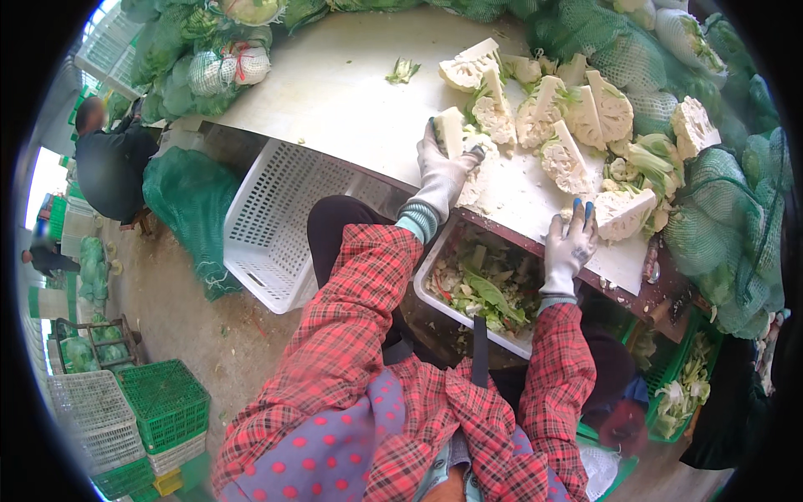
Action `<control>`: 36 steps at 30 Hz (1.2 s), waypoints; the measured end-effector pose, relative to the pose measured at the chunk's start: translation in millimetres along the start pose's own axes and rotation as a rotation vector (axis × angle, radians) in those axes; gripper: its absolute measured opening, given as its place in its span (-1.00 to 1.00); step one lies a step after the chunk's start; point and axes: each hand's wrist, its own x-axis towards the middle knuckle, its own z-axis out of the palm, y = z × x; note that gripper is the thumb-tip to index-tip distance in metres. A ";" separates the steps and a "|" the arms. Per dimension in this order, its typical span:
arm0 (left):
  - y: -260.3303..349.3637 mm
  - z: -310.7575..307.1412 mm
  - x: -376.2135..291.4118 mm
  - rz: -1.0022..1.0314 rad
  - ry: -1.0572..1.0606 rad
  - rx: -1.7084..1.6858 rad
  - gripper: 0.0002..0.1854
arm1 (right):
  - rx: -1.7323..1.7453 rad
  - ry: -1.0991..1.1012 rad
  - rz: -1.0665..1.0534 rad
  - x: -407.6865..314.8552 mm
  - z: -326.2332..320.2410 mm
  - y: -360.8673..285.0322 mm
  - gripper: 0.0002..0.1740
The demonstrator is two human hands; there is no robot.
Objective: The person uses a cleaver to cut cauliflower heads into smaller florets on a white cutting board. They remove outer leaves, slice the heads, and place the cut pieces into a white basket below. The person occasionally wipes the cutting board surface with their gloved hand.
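My left hand (439, 169), in a white work glove with blue fingertips, grips a cut cauliflower piece (449, 133) between thumb and fingers over the white tabletop (370, 94). Closer to the table's front edge, my right hand (569, 248) wears a matching glove. Its fingers are slightly apart, with the tips beside another cauliflower piece (624, 213); I cannot tell whether they touch it. Several cut cauliflower wedges (539, 110) lie grouped beyond both hands, their flat pale faces showing. A small leafy scrap (403, 71) sits apart from them.
Green mesh sacks (709, 201) line the table's right and far sides. Below the front edge stands a white tub (433, 292) of leaf trimmings, beside a white perforated crate (276, 219). Stacked crates (163, 401) occupy the floor at left. A person (113, 163) sits farther left.
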 end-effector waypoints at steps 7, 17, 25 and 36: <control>20.3 1.2 37.1 -0.128 -0.493 0.157 -0.05 | 0.206 -0.284 -0.379 5.1 2.8 -52.2 -0.04; -59.6 -98.9 329.3 0.350 -0.037 1.417 -0.12 | 0.336 -0.391 -0.380 15.4 46.9 -70.9 -0.01; -87.4 -110.8 285.1 0.470 -0.228 1.256 -0.51 | 0.347 -0.413 -0.341 15.3 48.4 -68.9 0.01; -70.5 -52.9 -78.6 0.673 -0.218 0.924 -0.64 | 0.221 -0.450 -0.345 17.5 51.2 -72.8 -0.03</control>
